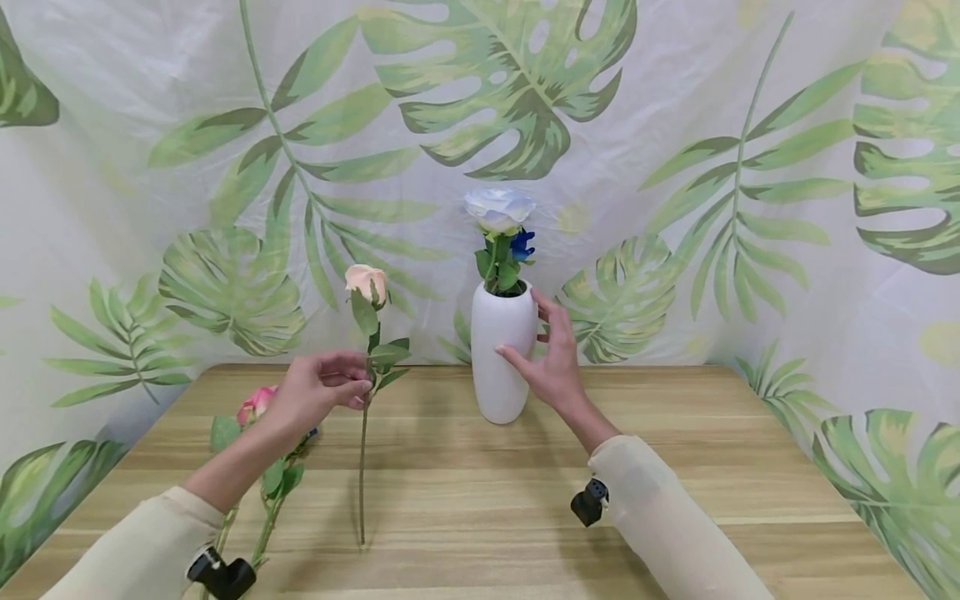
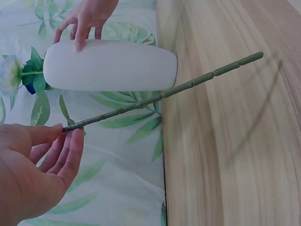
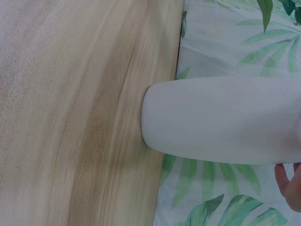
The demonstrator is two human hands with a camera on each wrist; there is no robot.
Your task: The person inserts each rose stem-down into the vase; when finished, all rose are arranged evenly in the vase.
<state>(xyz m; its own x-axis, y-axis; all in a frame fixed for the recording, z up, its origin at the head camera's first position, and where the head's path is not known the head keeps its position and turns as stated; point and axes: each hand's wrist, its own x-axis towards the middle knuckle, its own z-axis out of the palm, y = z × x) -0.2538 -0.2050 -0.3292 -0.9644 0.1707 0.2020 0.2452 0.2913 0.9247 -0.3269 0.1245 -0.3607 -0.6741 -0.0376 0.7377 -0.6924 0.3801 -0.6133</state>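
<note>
One ridged stem (image 2: 140, 104) in the pinch of left fingers (image 2: 73, 154), smooth vase (image 1: 497, 387) in the grip of right fingers (image 1: 553, 313)

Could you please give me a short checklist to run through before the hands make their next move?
1. Peach rose secured: ok, the left hand pinches its stem.
2. White vase upright on the wooden table: ok.
3. White vase steadied: ok, the right hand grips its side.
4. Stem end above the vase mouth: not ok, it hangs lower and off to one side.
5. Room inside the vase: cannot tell; a pale blue rose and a dark blue flower stand there.
</note>
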